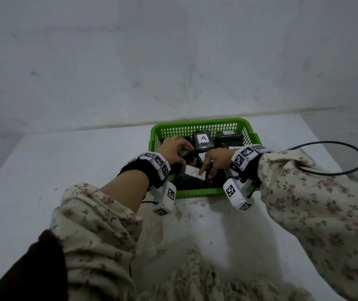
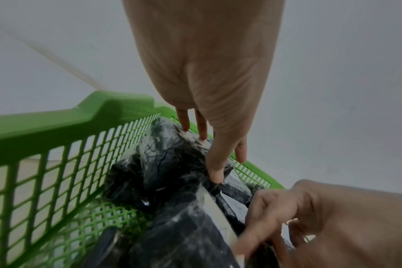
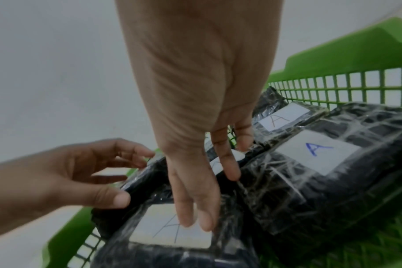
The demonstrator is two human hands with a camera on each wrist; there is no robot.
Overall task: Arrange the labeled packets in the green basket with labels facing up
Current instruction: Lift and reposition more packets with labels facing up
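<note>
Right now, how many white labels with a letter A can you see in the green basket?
3 clearly: a blue-inked A label at right, a faint one behind it, and one under the right hand's fingers. A fourth partly hidden label may exist.

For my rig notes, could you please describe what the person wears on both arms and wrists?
Both arms wear cream sleeves with a small pink floral print. Each wrist carries a black strap, white blocks with black square-pattern markers, and a white camera box hanging below: left hand, right hand.
</note>
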